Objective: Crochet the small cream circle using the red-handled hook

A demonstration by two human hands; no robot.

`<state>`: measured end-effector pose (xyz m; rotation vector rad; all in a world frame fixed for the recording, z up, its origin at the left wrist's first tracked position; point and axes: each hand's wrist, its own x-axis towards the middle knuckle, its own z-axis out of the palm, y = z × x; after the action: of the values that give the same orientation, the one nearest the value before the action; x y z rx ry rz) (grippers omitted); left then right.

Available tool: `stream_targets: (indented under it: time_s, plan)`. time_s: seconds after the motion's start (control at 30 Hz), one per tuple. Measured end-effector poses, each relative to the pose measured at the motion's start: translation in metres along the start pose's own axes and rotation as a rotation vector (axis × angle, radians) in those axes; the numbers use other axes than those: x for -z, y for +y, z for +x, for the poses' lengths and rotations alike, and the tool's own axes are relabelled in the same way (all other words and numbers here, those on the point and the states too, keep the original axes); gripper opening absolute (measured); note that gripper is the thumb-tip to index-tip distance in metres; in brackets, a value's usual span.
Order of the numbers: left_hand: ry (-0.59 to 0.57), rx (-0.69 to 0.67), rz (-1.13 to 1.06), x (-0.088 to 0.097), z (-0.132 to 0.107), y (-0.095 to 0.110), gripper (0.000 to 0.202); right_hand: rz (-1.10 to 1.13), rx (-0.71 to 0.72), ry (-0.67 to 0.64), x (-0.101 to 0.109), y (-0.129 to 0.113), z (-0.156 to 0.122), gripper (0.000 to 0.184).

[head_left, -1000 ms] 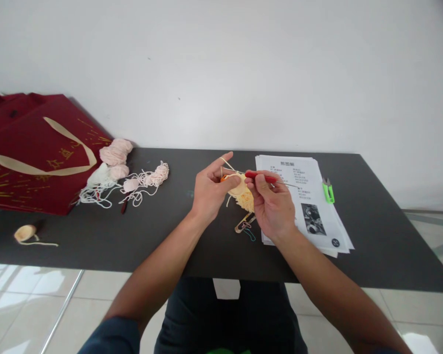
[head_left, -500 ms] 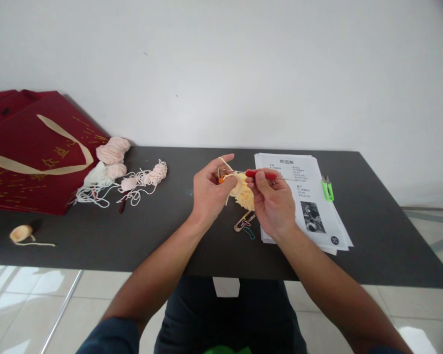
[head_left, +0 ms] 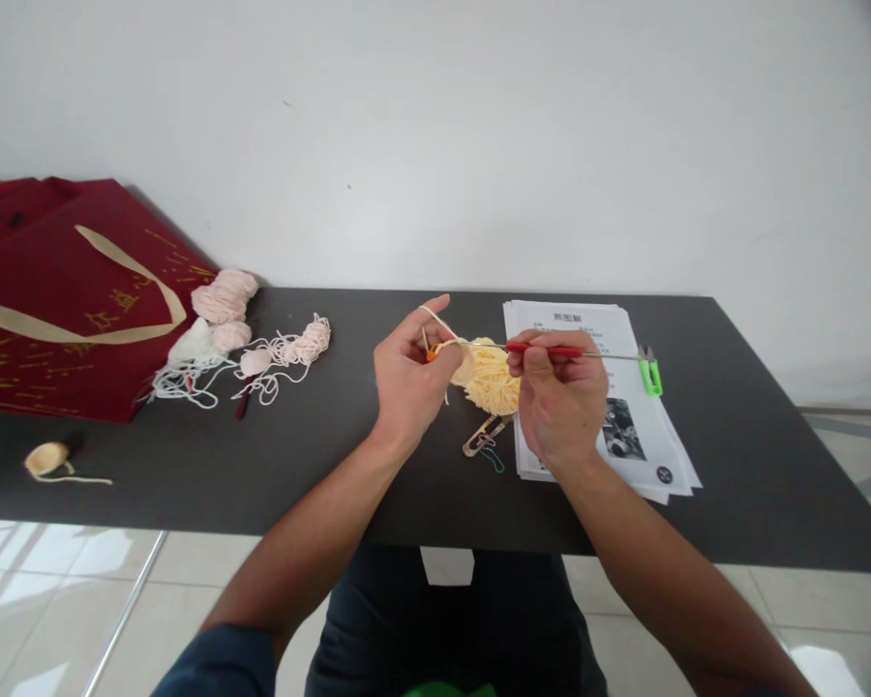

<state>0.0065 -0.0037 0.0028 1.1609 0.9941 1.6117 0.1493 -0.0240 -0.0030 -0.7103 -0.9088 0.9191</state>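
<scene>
My left hand (head_left: 415, 379) pinches a small cream crochet piece (head_left: 464, 368), mostly hidden by the thumb, with a bit of orange at its edge. A pale yarn strand runs over the raised index finger. My right hand (head_left: 562, 397) is closed around the red handle of a crochet hook (head_left: 552, 349). The hook's thin metal shaft points left and its tip reaches the work at my left fingers. Behind and between the hands lies a yellow yarn skein (head_left: 494, 379). Just below it are a metal clip-like pin (head_left: 483, 436) and a small teal chain (head_left: 493, 459).
Printed sheets (head_left: 643, 426) lie under my right hand, with green thread snips (head_left: 650, 373) at their edge. To the left are a dark red gift bag (head_left: 65, 290), pink yarn (head_left: 225, 296), loose pale yarn (head_left: 290, 353) and a small cream crocheted cup (head_left: 47, 457) on the dark table (head_left: 276, 484).
My right hand has moved right with the crochet hook, baring more of its shaft and more of the yellow skein. My left hand keeps its pinch, nearly in place.
</scene>
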Motion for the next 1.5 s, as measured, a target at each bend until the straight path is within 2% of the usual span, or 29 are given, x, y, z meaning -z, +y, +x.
stream_targets:
  time_s: [0.2,0.33,0.53,0.67,0.83,0.97,1.07,1.2,1.37,1.5]
  plan:
    - [0.014,-0.004,0.003,0.0,-0.001,-0.001,0.05,-0.086,0.036,0.003,0.004,0.002,-0.002,0.017]
    - [0.038,0.009,0.025,0.0,-0.001,0.002,0.049,-0.122,0.031,0.043,-0.002,-0.001,-0.007,0.014]
    - [0.095,0.013,0.041,-0.003,-0.003,0.005,0.046,-0.164,0.104,0.076,-0.01,-0.002,-0.016,0.009]
    - [0.151,-0.027,0.087,-0.004,-0.005,0.003,0.041,-0.264,0.165,0.036,-0.01,-0.003,-0.023,0.005]
    - [0.201,-0.039,0.091,-0.005,-0.006,0.0,0.036,-0.365,0.232,-0.058,-0.006,-0.001,-0.029,0.014]
    - [0.223,-0.028,0.092,-0.005,-0.006,0.0,0.035,-0.371,0.232,-0.025,-0.009,-0.001,-0.031,0.015]
    - [0.239,-0.029,0.112,-0.006,-0.007,0.003,0.034,-0.306,0.164,0.028,-0.012,-0.001,-0.028,0.013]
    - [0.22,-0.041,0.149,-0.007,-0.009,0.008,0.034,-0.065,-0.005,0.101,-0.011,-0.002,-0.014,0.007]
    - [0.187,-0.035,0.161,-0.007,-0.011,0.011,0.032,0.126,-0.258,0.041,-0.005,0.001,-0.003,0.011]
    - [0.158,-0.023,0.117,-0.006,-0.01,0.008,0.034,0.191,-0.387,0.033,-0.004,0.004,-0.002,0.014]
